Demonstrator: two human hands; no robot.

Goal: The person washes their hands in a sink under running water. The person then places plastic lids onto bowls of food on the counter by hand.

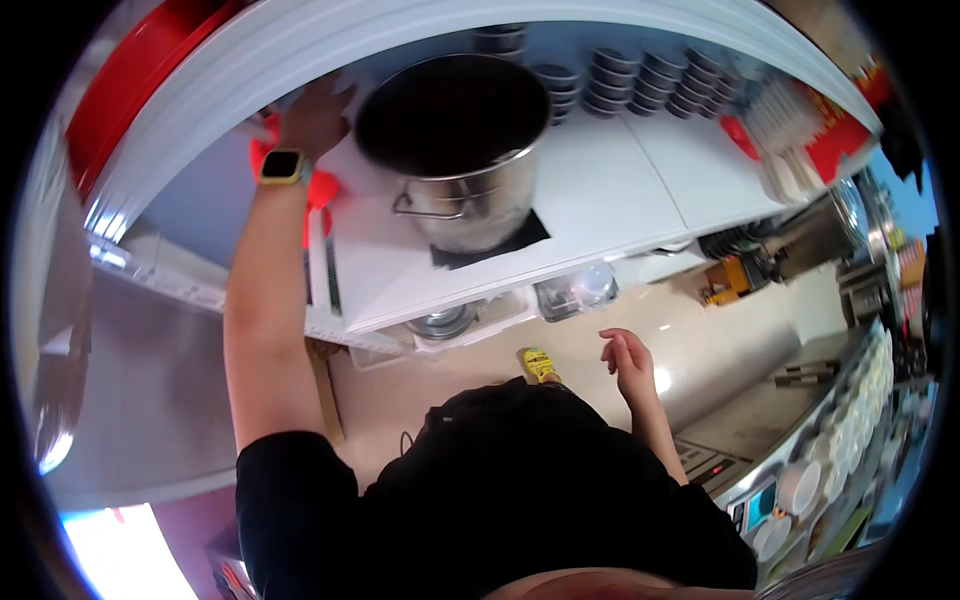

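My left hand [314,115] reaches up to the far left of the white shelf, between its side wall and a large steel pot [475,205]. The fingers look apart and lie in shadow; I see nothing held in them. Red objects [322,190] show under and beside my wrist, partly covered by it. The pot stands upright on a dark mat [535,232], its inside dark and its wire handle hanging on the near side. My right hand [630,362] hangs over the floor in front of the shelf, fingers loosely bent and apart, holding nothing.
Stacks of dark round containers [610,82] line the back of the shelf. Clear plastic containers [578,290] sit on a lower level. On the right are a yellow-and-black item [735,278] and a counter with white cups [798,487]. A red rim [130,100] is at upper left.
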